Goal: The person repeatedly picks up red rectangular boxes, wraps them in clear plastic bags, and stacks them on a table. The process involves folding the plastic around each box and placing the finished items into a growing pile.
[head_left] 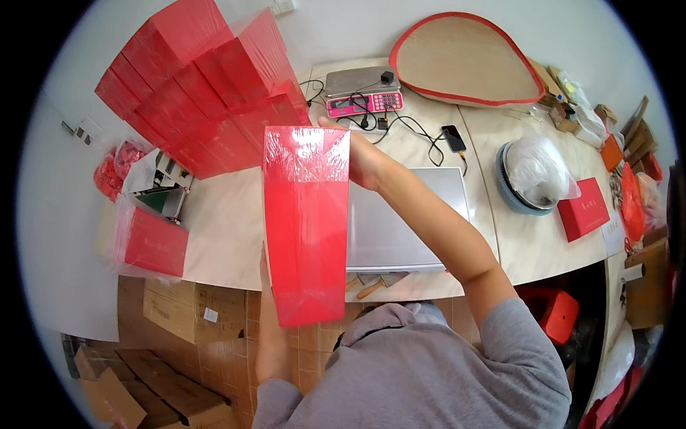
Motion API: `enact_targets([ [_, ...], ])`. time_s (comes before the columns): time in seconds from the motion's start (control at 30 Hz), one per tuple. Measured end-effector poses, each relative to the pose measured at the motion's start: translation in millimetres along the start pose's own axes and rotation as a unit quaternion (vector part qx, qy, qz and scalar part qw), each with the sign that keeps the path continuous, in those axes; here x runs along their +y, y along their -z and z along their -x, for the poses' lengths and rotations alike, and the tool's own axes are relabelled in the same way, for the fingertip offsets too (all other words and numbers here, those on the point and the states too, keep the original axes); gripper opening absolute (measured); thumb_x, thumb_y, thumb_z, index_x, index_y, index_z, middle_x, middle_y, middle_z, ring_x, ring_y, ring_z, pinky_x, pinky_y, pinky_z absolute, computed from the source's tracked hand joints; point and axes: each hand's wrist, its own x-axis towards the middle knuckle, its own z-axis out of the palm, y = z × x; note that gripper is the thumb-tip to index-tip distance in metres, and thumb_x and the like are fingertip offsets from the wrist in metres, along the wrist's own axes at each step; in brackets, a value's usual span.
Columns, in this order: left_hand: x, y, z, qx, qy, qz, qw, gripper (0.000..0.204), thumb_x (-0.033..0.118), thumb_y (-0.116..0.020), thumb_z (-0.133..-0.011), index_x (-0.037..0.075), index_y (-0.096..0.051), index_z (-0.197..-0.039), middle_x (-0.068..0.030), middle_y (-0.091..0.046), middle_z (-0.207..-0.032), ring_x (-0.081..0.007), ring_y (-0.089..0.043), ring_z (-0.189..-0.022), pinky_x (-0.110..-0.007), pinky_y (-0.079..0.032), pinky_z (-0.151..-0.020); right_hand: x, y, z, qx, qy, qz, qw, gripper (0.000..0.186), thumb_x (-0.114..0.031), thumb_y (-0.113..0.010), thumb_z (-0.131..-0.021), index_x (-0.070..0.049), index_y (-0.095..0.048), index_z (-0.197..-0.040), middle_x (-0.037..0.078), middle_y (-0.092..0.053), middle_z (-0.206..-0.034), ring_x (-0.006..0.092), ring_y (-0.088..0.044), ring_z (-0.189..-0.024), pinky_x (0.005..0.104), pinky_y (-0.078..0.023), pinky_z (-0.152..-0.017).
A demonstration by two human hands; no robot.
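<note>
A tall red box (307, 222) in shiny clear film is held up in front of me, above the near part of the table. My right hand (363, 161) grips its far right edge, the fingers partly behind it. My left hand (265, 266) is at the box's left side, mostly hidden by it, with only a sliver showing. Beneath and to the right of the box is a flat silver-grey panel (407, 222) on the table, partly covered by my right forearm.
Film-wrapped red boxes (200, 93) are stacked at the far left. Behind the panel stand a pink scale (364, 104), cables and a phone (454, 138). A basin with a white plastic bag (536, 171) and a red box (583, 209) lie right. Cardboard cartons (193, 311) sit on the floor.
</note>
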Motion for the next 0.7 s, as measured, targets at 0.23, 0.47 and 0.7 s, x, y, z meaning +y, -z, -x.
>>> enact_targets([
  [0.23, 13.6, 32.3, 11.5, 0.085, -0.053, -0.016, 0.995, 0.056, 0.048, -0.038, -0.095, 0.009, -0.040, -0.135, -0.0089, -0.046, -0.133, -0.0264, -0.047, -0.118, -0.042, -0.042, -0.097, 3.9, 2.8, 22.4, -0.030, -0.016, 0.043, 0.999, 0.056, -0.047, -0.047, -0.092, -0.003, -0.051, -0.127, 0.011, -0.056, -0.124, 0.0169, -0.055, -0.111, 0.0302, -0.041, -0.096],
  [0.47, 10.3, -39.7, 32.7, 0.050, -0.255, -0.054, 0.964, 0.067, 0.055, -0.036, -0.093, 0.004, -0.032, -0.137, -0.0109, -0.042, -0.135, -0.0252, -0.045, -0.120, -0.040, -0.039, -0.099, 10.1, 34.0, 79.0, -0.078, -0.049, 0.319, 0.943, 0.091, -0.056, -0.065, -0.077, -0.008, -0.026, -0.144, 0.014, -0.046, -0.133, 0.0224, -0.043, -0.123, 0.0326, -0.030, -0.105],
  [0.7, -23.3, -39.0, -23.9, -0.099, -0.409, -0.326, 0.846, 0.087, 0.064, -0.053, -0.081, 0.000, -0.030, -0.135, -0.0123, -0.039, -0.135, -0.0267, -0.040, -0.124, -0.041, -0.034, -0.102, 36.1, 95.5, 111.1, -0.006, 0.015, 0.332, 0.943, 0.084, -0.022, -0.084, -0.063, -0.004, -0.039, -0.132, 0.010, -0.053, -0.122, 0.0190, -0.050, -0.113, 0.0327, -0.040, -0.096],
])
